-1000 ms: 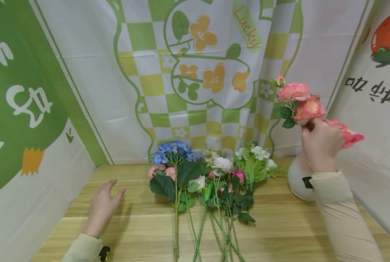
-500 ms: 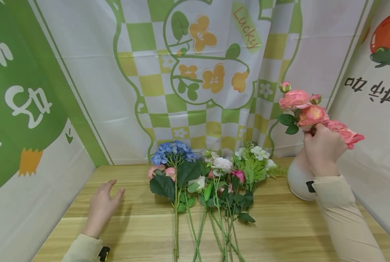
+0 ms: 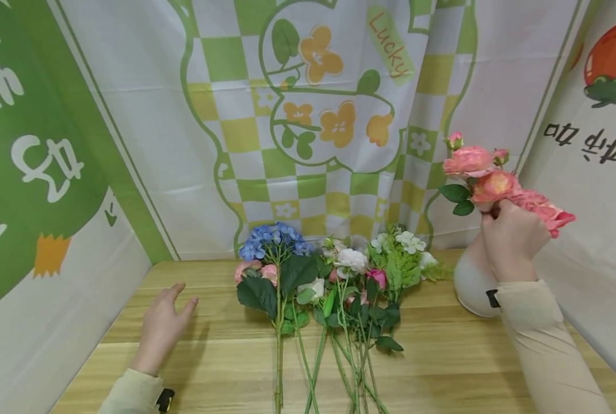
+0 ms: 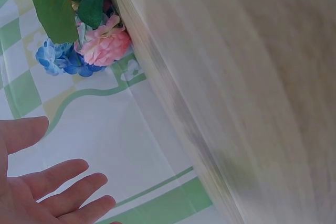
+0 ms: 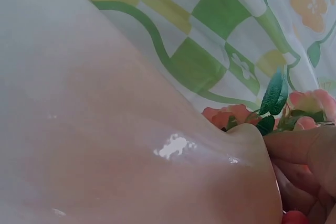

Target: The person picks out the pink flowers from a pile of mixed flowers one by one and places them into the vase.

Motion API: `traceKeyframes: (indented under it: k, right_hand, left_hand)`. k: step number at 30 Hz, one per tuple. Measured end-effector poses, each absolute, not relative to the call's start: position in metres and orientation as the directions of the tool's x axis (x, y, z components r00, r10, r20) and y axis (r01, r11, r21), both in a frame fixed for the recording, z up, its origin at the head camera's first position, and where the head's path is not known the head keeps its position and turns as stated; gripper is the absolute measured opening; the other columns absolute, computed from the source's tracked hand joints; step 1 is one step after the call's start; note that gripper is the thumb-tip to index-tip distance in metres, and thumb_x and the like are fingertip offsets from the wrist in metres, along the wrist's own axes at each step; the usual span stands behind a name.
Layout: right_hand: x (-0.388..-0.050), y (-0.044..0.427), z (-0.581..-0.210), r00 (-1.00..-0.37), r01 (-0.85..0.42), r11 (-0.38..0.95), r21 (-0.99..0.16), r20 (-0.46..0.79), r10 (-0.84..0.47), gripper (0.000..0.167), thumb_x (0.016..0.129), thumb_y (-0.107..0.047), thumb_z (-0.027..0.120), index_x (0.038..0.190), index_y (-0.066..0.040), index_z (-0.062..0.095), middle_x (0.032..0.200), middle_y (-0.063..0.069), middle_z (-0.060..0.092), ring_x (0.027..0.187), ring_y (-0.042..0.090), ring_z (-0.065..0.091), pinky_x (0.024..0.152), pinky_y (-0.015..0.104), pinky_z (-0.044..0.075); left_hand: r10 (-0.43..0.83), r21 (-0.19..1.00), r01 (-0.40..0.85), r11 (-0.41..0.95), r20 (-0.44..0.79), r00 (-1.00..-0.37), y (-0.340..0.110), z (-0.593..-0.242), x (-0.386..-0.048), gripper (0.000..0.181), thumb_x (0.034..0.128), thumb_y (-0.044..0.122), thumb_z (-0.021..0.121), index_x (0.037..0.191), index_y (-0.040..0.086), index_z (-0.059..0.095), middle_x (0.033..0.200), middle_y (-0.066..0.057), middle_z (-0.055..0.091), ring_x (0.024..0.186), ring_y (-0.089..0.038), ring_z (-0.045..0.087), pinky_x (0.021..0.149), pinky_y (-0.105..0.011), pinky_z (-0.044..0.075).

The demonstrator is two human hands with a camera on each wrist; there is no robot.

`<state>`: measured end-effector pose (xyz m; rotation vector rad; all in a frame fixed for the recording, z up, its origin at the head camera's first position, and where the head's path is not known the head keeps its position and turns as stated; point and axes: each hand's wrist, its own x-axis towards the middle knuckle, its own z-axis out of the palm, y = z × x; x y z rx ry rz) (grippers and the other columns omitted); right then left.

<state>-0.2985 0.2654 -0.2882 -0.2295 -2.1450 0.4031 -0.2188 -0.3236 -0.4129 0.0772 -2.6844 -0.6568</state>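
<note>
At the right, a white-and-pink vase point(image 3: 474, 280) stands on the table, its mouth hidden behind my right hand point(image 3: 513, 238). Fingers of that hand pinch a coral-pink flower spray point(image 3: 496, 185) just under its blooms, above the vase. More coral blooms point(image 3: 551, 213) show beyond the knuckles. In the right wrist view the glossy vase point(image 5: 157, 129) fills much of the picture, the curled fingers of the right hand point(image 5: 307, 166) at its rim. Over the table's left part is my left hand point(image 3: 164, 325), fingers spread, holding nothing.
Mid-table lie a blue hydrangea point(image 3: 276, 238), white roses point(image 3: 351, 260), a magenta rose point(image 3: 377, 277) and green sprigs point(image 3: 398, 267), with stems pointing toward the front edge. A printed curtain point(image 3: 333, 190) hangs behind the wooden table point(image 3: 225, 356); printed cloths flank it.
The right hand and the coral spray have shifted slightly right and down, and the blooms lean a little differently. My left hand stays where it was.
</note>
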Motion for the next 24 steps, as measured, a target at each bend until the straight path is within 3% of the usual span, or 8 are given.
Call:
traceKeyframes:
  k: [13, 24]
  right_hand:
    - [-0.297, 0.27, -0.281, -0.627, 0.093, 0.92, -0.38, 0.696, 0.35, 0.038, 0.088, -0.026, 0.059, 0.063, 0.002, 0.058, 0.051, 0.02, 0.05, 0.048, 0.043, 0.045, 0.037, 0.045, 0.024]
    - [-0.294, 0.271, -0.276, -0.676, 0.125, 0.915, -0.383, 0.642, 0.361, 0.035, 0.087, -0.023, 0.059, 0.067, 0.006, 0.06, 0.055, 0.024, 0.051, 0.054, 0.048, 0.048, 0.039, 0.049, 0.028]
  left_hand:
    - [-0.143, 0.464, 0.031, 0.885, 0.335, -0.931, -0.323, -0.411, -0.218, 0.056, 0.0953, 0.028, 0.055, 0.134, -0.009, 0.043, 0.137, -0.035, 0.04, 0.124, -0.055, 0.035, 0.099, -0.069, 0.029]
    - [-0.132, 0.456, 0.044, 0.889, 0.346, -0.929, -0.322, -0.41, -0.218, 0.055, 0.095, 0.027, 0.056, 0.134, -0.01, 0.043, 0.137, -0.036, 0.04, 0.123, -0.056, 0.036, 0.1, -0.068, 0.029]
